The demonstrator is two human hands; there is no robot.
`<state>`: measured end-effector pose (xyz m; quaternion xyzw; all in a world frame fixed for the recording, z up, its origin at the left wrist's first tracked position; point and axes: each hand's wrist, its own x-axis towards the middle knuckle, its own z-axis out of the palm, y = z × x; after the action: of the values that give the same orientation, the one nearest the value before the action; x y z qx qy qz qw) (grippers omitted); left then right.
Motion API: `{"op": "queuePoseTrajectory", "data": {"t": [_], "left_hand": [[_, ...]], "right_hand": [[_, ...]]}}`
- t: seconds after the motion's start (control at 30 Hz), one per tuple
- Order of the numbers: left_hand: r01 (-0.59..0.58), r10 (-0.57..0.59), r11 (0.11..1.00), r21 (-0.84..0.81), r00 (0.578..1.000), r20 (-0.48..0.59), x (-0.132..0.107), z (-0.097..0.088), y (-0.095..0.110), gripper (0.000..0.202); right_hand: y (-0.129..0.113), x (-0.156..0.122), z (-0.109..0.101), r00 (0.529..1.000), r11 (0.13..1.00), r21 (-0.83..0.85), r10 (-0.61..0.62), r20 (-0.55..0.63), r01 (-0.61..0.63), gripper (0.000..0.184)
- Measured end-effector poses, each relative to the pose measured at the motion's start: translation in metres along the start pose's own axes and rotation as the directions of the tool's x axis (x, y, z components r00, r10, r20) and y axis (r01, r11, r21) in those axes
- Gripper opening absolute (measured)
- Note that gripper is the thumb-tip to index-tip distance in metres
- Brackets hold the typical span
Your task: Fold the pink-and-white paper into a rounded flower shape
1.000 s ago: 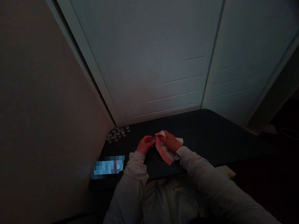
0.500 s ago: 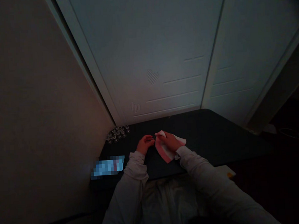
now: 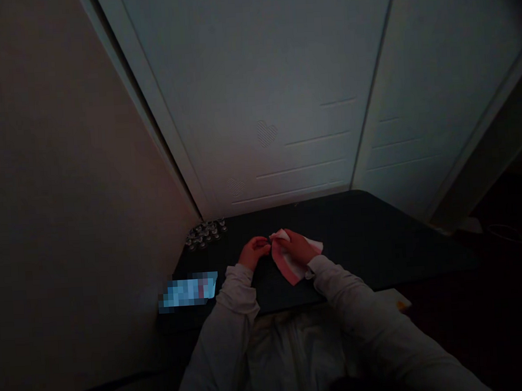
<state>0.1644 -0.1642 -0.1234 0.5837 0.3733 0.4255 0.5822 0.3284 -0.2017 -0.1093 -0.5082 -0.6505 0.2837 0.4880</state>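
Note:
The scene is very dim. My right hand [image 3: 298, 246] lies closed over a pink and white sheet of paper [image 3: 288, 267] on the dark table [image 3: 370, 242], gripping its upper edge. My left hand [image 3: 252, 252] sits just left of it, fingers curled, fingertips pinching the paper's top left corner. Both arms wear pale long sleeves.
A cluster of several small shiny objects [image 3: 205, 233] sits at the table's back left corner by the wall. A blurred blue rectangle [image 3: 189, 289] lies at the table's left front edge. White wardrobe doors [image 3: 281, 100] stand right behind the table.
The paper shifted slightly under my right hand; its right corner pulled in a little. Both hands stay in nearly the same spot.

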Motion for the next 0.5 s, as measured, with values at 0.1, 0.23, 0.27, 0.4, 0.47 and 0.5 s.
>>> {"op": "queuePoseTrajectory", "data": {"t": [0.1, 0.23, 0.27, 0.4, 0.47, 0.5], "left_hand": [[0.001, -0.001, 1.000, 0.000, 1.000, 0.003, 0.0000, -0.0001, -0.0001, 0.036], [0.016, -0.016, 1.000, -0.019, 1.000, 0.004, -0.0006, 0.0011, 0.0014, 0.036], [0.020, -0.020, 1.000, -0.023, 1.000, 0.001, -0.0009, 0.0015, 0.0020, 0.036], [0.025, -0.026, 0.999, -0.037, 0.999, -0.020, -0.0025, 0.0030, 0.0045, 0.037], [0.029, -0.030, 0.999, -0.041, 0.999, -0.029, -0.0030, 0.0033, 0.0052, 0.037], [0.030, -0.031, 0.999, -0.041, 0.999, -0.030, -0.0031, 0.0033, 0.0054, 0.037]], "right_hand": [[-0.0002, 0.0001, -0.0009, 1.000, 1.000, -0.016, 0.001, -0.001, -0.001, 0.021], [-0.0006, 0.0003, -0.0005, 1.000, 0.999, -0.040, 0.015, -0.013, -0.015, 0.020], [-0.0007, 0.0004, -0.0002, 1.000, 0.999, -0.041, 0.017, -0.013, -0.018, 0.020], [-0.0003, 0.0001, 0.0006, 1.000, 0.999, -0.035, 0.017, -0.002, -0.017, 0.022], [0.0005, -0.0001, 0.0003, 1.000, 0.999, -0.044, 0.023, 0.002, -0.023, 0.022], [0.0011, -0.0001, 0.0000, 1.000, 0.998, -0.053, 0.025, 0.005, -0.025, 0.022]]}}
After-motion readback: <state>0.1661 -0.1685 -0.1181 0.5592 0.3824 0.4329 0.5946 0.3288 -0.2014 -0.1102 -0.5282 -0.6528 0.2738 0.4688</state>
